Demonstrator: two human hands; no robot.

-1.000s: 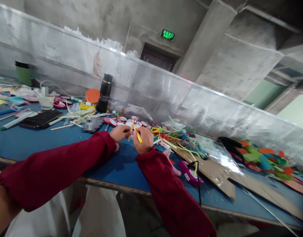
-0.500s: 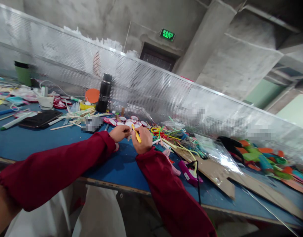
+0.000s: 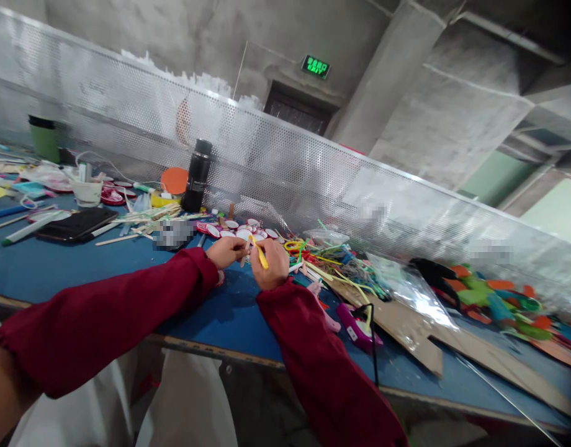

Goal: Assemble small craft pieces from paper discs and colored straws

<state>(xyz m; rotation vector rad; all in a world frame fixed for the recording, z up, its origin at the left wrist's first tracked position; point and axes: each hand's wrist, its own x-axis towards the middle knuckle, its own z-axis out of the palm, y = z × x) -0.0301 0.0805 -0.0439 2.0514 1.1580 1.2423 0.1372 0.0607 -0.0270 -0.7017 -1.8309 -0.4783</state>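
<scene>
Both my arms wear dark red sleeves and meet over the blue table [image 3: 48, 267]. My right hand [image 3: 272, 267] is closed round a thin yellow stick [image 3: 259, 252] that points up and to the left. My left hand [image 3: 226, 250] is closed in a pinch right beside the stick's upper end; what it pinches is too small to make out. Just behind the hands lie several small round red-and-white discs [image 3: 239, 230].
A black bottle [image 3: 197, 176] and an orange disc [image 3: 174, 180] stand by the perforated metal screen [image 3: 313, 180]. A black phone [image 3: 76, 223], a white cup [image 3: 87, 192] and wooden sticks lie left. Coloured wires [image 3: 334, 257], a purple tool [image 3: 357, 326], cardboard [image 3: 406, 329] and coloured foam pieces [image 3: 494, 295] lie right.
</scene>
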